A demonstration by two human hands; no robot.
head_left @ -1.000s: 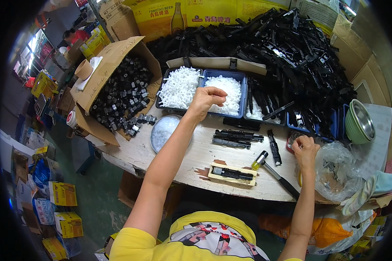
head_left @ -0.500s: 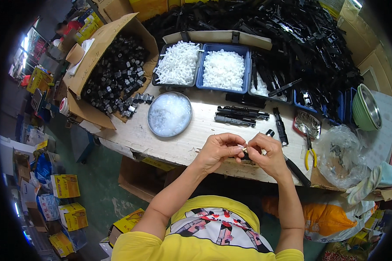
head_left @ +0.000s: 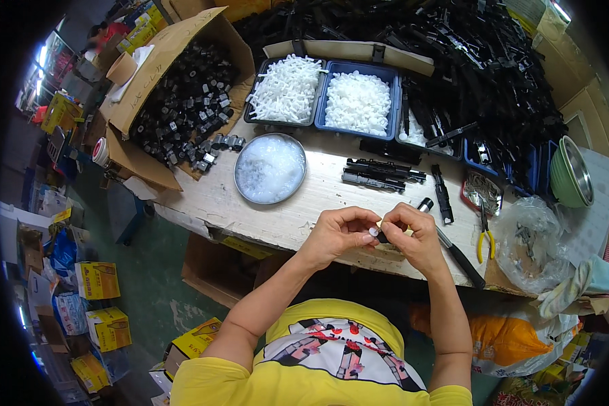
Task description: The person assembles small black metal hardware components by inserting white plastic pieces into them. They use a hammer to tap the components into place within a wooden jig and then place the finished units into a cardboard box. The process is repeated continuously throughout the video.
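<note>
Both hands meet in front of me at the table's near edge, fingertips pinched close together. My left hand [head_left: 340, 235] is closed on a small white plastic piece [head_left: 373, 231]. Closed beside it, my right hand [head_left: 415, 238] pinches a small black part [head_left: 382, 237], mostly hidden by the fingers. The white and black pieces seem to touch, though their join is too small to make out. Just right of my right hand lies a hammer [head_left: 461, 261] with a black grip. Beyond the hands rest several long black plastic assemblies [head_left: 375, 177].
A round metal dish [head_left: 300, 181] holds whitish, clear grease. Behind it stand a tray of white pins [head_left: 284, 88] and a blue tray [head_left: 321, 120] of white pieces. A carton [head_left: 139, 88] of black parts is left; yellow-handled pliers [head_left: 486, 243] and a plastic bag [head_left: 531, 247] are right.
The view has shifted slightly, so the table's things sit a little further right. Between my fingertips the white piece and the black part now show more plainly; both hands stay together.
</note>
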